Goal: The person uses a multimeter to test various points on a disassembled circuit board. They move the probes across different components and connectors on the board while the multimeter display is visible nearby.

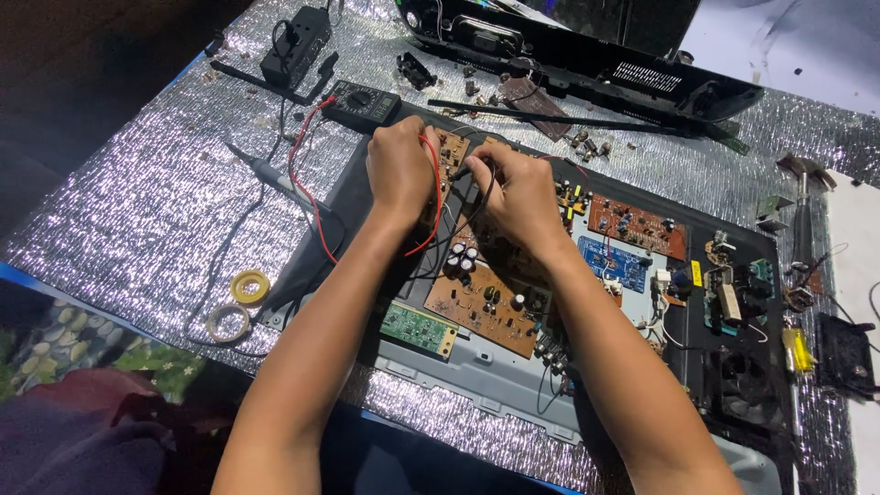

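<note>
My left hand (401, 170) is closed around a red test probe whose red lead (307, 174) loops back to a black multimeter (364, 104). My right hand (520, 192) grips a black probe, its tip hidden by the fingers. Both hands press down on the far end of a brown circuit board (481, 302) with black capacitors (461, 257). The board lies inside an opened flat appliance chassis (477, 371).
A green board (417, 328), a blue board (616, 263) and another brown board (637, 225) lie in the chassis. Solder rolls (249, 287) rest on the silver foil mat (137, 211) at left. A black casing (587, 55) lies at the back; a hammer (805, 197) lies at right.
</note>
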